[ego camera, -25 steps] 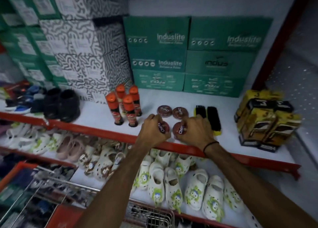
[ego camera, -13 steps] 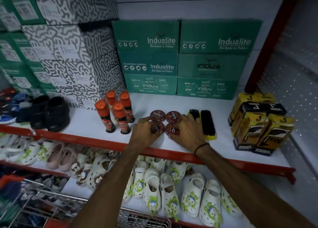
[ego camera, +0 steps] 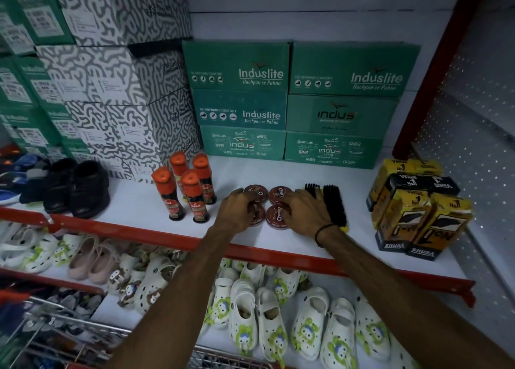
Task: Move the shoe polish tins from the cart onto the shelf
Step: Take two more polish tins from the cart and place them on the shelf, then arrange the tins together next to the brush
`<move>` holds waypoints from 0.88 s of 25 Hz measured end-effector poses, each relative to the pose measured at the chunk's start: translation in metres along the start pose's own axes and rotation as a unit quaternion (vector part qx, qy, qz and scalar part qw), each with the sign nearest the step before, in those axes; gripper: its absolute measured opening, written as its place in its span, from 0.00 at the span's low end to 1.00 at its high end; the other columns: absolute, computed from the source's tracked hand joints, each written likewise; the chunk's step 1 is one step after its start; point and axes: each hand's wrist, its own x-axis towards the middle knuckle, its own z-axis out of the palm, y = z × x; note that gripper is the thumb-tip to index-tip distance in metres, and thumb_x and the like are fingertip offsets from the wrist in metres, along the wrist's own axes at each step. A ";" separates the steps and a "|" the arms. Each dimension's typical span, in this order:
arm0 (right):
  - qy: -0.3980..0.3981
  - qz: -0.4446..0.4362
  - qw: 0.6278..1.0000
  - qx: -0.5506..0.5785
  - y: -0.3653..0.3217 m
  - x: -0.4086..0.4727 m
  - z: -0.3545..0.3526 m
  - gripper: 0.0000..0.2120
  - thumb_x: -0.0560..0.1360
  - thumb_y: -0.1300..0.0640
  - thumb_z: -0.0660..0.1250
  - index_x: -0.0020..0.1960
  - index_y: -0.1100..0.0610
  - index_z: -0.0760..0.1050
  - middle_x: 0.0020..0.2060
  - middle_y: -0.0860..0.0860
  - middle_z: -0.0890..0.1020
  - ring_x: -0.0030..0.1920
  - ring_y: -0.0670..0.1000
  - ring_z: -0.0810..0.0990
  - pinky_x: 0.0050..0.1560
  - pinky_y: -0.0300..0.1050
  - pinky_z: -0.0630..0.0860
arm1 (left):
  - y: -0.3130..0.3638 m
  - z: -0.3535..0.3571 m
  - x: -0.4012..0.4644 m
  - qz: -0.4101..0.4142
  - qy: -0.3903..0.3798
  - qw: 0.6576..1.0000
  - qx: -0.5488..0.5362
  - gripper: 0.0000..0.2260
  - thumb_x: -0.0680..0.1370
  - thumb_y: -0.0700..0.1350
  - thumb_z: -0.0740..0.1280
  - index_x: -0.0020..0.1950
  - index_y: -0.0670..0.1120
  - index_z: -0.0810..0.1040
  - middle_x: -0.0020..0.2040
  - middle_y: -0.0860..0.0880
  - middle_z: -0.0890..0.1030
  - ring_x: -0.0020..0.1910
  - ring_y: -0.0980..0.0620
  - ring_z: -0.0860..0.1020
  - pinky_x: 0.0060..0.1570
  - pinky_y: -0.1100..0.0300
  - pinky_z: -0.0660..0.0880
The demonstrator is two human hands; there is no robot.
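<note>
Several round dark-red shoe polish tins sit in a tight square on the white shelf (ego camera: 131,201). The back-left tin (ego camera: 255,190) and back-right tin (ego camera: 279,194) lie free. My left hand (ego camera: 237,210) curls over the front-left tin (ego camera: 257,218) and hides most of it. My right hand (ego camera: 303,212) has its fingers on the front-right tin (ego camera: 274,215). The front tins touch the back ones. The wire cart (ego camera: 69,332) shows at the bottom left, and I cannot make out its contents.
Orange-capped polish bottles (ego camera: 192,193) stand just left of the tins. A black brush (ego camera: 334,204) lies just right. Yellow-black boxes (ego camera: 412,212) sit far right, black shoes (ego camera: 78,185) far left, green boxes (ego camera: 292,104) behind. White clogs (ego camera: 264,321) fill the lower shelf.
Both hands have slid the two front tins back from the shelf's front edge until they rest against the two rear tins. My view has drifted slightly.
</note>
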 end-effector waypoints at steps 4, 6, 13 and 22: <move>0.000 0.008 1.000 0.007 0.000 0.000 0.000 0.19 0.79 0.46 0.63 0.69 0.47 0.76 0.67 0.49 0.80 0.70 0.56 0.74 0.76 0.66 0.59 | -0.004 0.002 0.002 0.001 -0.006 1.000 0.001 0.22 0.78 0.36 0.65 0.70 0.51 0.79 0.63 0.40 0.82 0.62 0.38 0.80 0.65 0.47 0.76; -0.003 0.009 1.000 0.010 -0.001 0.000 0.001 0.19 0.80 0.46 0.63 0.70 0.47 0.76 0.68 0.49 0.79 0.70 0.56 0.73 0.76 0.66 0.60 | -0.005 0.003 0.002 0.005 -0.009 1.000 0.000 0.22 0.78 0.36 0.65 0.70 0.50 0.79 0.63 0.40 0.82 0.62 0.38 0.79 0.66 0.46 0.76; -0.011 0.002 1.000 0.002 0.000 -0.001 0.001 0.21 0.80 0.47 0.62 0.72 0.46 0.74 0.69 0.48 0.78 0.69 0.57 0.74 0.76 0.66 0.60 | -0.005 0.005 0.003 0.023 -0.007 0.999 -0.026 0.21 0.77 0.33 0.64 0.69 0.46 0.80 0.65 0.39 0.81 0.64 0.38 0.79 0.66 0.46 0.76; -0.046 0.046 0.993 0.100 0.055 -0.009 -0.050 0.35 0.77 0.50 0.70 0.80 0.49 0.60 0.80 0.53 0.62 0.79 0.55 0.63 0.78 0.59 0.64 | 0.048 0.020 0.008 0.081 0.011 0.995 -0.056 0.20 0.74 0.55 0.65 0.64 0.52 0.79 0.60 0.50 0.84 0.67 0.45 0.76 0.74 0.37 0.60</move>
